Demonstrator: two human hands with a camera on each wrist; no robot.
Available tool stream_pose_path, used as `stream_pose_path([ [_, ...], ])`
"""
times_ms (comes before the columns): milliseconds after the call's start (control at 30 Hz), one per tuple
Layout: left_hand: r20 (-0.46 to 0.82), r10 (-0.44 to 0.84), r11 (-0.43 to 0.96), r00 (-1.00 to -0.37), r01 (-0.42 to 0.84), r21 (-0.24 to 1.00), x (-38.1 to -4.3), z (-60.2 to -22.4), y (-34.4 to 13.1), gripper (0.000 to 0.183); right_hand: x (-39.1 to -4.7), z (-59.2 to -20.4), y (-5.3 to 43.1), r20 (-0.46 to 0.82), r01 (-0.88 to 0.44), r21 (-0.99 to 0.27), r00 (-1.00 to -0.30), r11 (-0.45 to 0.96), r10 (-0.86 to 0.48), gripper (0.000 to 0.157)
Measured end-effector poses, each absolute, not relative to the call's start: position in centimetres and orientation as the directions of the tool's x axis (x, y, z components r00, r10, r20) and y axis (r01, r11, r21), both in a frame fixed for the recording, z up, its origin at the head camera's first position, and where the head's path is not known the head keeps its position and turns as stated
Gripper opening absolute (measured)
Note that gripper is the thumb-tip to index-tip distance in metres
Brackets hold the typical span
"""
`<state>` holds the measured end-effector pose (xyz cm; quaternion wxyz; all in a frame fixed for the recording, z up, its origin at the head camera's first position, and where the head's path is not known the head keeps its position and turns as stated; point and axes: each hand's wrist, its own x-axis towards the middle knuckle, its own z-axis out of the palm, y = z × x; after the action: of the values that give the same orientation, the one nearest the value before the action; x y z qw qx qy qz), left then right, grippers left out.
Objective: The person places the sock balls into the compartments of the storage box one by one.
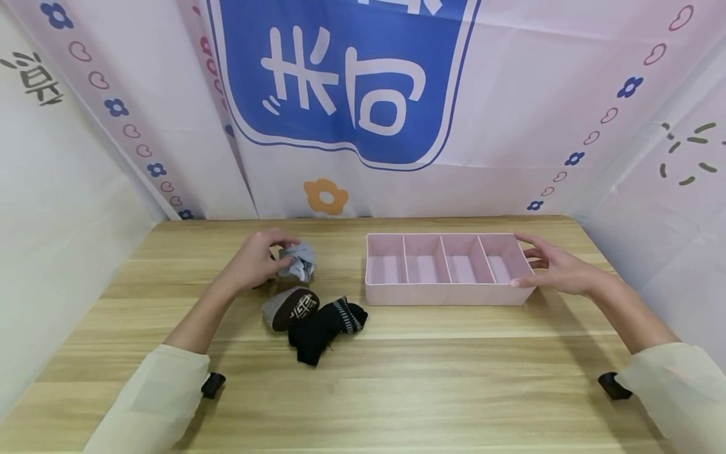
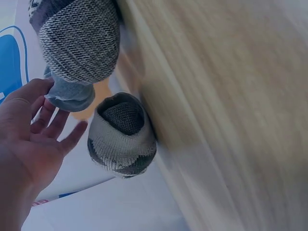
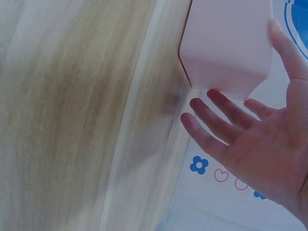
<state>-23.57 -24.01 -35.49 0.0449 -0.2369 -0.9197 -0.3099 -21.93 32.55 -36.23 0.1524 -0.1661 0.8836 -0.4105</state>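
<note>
My left hand [image 1: 256, 260] pinches a light grey-blue sock [image 1: 302, 257] between thumb and fingers. A rolled grey sock with a dark patterned opening [image 2: 121, 139] sits by the little finger in the left wrist view; the hand mostly hides it in the head view. Closer to me lies a grey and brown sock with a white pattern [image 1: 292, 308], touching a black sock with grey stripes [image 1: 323, 329]. My right hand [image 1: 558, 265] holds the right end of a pink box [image 1: 448, 294], thumb on the near corner, index finger at the far one. Its other fingers [image 3: 211, 120] extend past the end.
Three dividers split the pink box into compartments, with bare floors showing. Both the box and the socks are on a wood-grain table [image 1: 397, 391]. Printed white cloth [image 1: 510, 126] hangs behind the table's back edge and along both sides.
</note>
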Motion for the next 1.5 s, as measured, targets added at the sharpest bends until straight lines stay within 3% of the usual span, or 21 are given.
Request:
stream_pose_path([
  [267,0.279,0.373,0.624,-0.885,0.462,0.630,-23.5,-35.2,-23.5,0.011,-21.9,-36.3,32.6,-0.131,-0.169,-0.779,-0.898,0.604,-0.420,0.098],
  [700,0.319,0.388,0.576,-0.865,0.497,0.648,-23.3,-35.0,-22.8,0.006,-22.0,-36.2,32.7,-0.143,-0.172,-0.757,-0.898,0.631,-0.416,0.099],
  [1133,0.232,0.293,0.576,-0.928,0.365,0.731,-23.2,-34.1,-21.5,0.039,-22.0,-36.4,32.8,-0.141,-0.164,-0.767,-0.899,0.620,-0.414,0.100],
  [1500,0.168,0.284,0.467,-0.944,0.289,0.836,-23.1,-33.6,-20.1,0.043,-21.9,-36.3,32.8,-0.132,-0.171,-0.773,-0.899,0.611,-0.417,0.099],
])
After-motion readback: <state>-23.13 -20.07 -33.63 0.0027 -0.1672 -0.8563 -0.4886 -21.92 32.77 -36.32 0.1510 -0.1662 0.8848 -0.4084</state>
